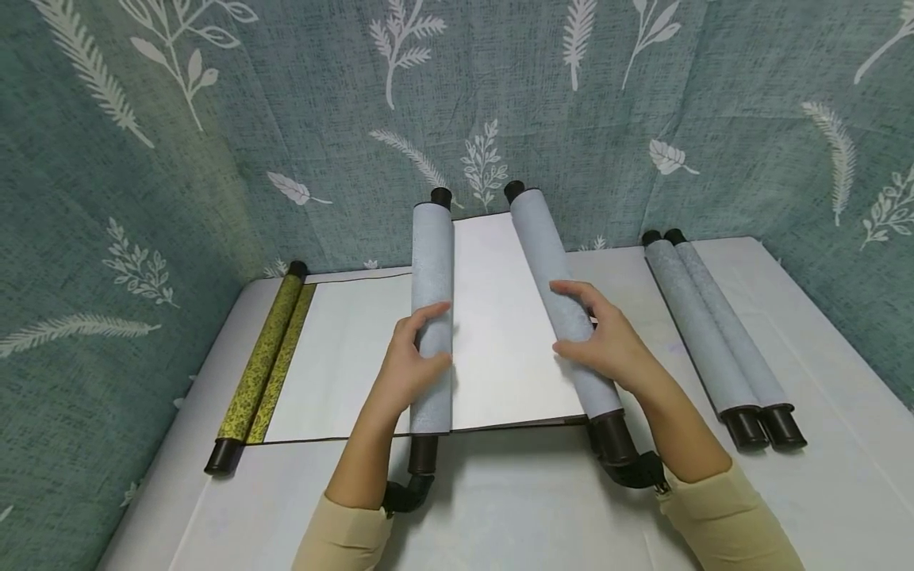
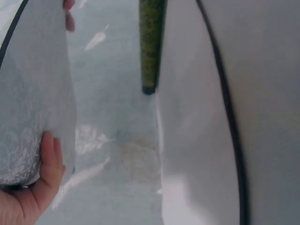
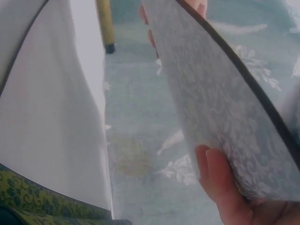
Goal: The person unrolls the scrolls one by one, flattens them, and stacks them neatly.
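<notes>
A hanging scroll with grey-blue patterned backing is held up, partly unrolled, its white sheet (image 1: 503,333) stretched between two rolls. My left hand (image 1: 407,369) grips the left roll (image 1: 432,254), thumb and fingers round its edge. On the other side my right hand (image 1: 607,337) grips the right roll (image 1: 539,246), which leans outward at the bottom. Dark end knobs stick out at both ends of each roll. The patterned backing (image 3: 206,93) fills much of the right wrist view. Behind and below, a yellow-patterned scroll (image 1: 263,373) lies with its white sheet (image 1: 336,349) spread out.
Two rolled grey-blue scrolls (image 1: 703,325) lie side by side at the right on the white-covered table (image 1: 528,507). A green curtain (image 1: 321,103) with white leaf prints hangs close behind the table and along both sides.
</notes>
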A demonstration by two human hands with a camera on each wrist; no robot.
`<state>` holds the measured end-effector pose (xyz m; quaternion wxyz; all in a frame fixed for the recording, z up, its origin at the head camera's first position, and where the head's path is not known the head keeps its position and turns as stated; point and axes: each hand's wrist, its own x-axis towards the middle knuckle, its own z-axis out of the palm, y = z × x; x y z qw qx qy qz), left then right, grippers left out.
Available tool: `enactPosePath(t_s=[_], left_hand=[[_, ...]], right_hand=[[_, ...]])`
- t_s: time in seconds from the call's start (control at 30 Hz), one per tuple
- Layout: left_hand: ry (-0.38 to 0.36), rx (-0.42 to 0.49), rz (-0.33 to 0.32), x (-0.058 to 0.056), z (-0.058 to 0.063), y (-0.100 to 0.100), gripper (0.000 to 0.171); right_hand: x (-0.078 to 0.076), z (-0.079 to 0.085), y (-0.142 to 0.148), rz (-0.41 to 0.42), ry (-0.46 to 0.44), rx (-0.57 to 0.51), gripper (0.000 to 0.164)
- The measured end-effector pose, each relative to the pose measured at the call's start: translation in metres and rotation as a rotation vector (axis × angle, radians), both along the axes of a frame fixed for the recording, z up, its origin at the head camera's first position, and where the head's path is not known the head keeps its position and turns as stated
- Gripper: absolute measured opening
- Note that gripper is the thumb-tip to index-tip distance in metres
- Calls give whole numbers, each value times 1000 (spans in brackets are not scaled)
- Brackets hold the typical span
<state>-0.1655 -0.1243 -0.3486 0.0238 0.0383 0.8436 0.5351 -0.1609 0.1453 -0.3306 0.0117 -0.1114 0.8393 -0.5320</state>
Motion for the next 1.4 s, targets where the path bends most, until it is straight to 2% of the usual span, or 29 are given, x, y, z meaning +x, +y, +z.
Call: enactPosePath(t_s=[0.1, 0.23, 0.3, 0.37, 0.5, 0.8, 0.93, 1.17, 1.3, 1.4], left_hand=[[1, 43, 3, -1, 2, -4, 68], [-14, 88, 21, -1, 3, -4, 65], [-29, 73, 26, -2, 2, -2, 64], [-41, 33, 30, -2, 1, 0, 67], [-41, -38, 44, -3, 1, 2, 78], [27, -122, 51, -1, 1, -1, 76], [39, -111, 63, -1, 0, -2, 76], [84, -69, 49, -3, 1, -6, 74], [60, -78, 31, -3, 1, -10, 67], [35, -86, 45, -5, 2, -10, 63]], right_hand=[[0, 2, 4, -10, -18, -27, 71], [-2, 3, 9, 24, -53, -84, 65], [-3, 3, 10, 40, -58, -99, 62], [-4, 2, 9, 33, -38, -64, 63], [-4, 2, 7, 2, -1, -8, 77], [-1, 3, 7, 4, -8, -47, 81], [-1, 3, 8, -21, -16, -36, 81], [-2, 4, 13, -54, 35, 97, 72], [-4, 5, 16, -19, 26, 83, 65], [-4, 7, 18, -26, 2, 43, 64]])
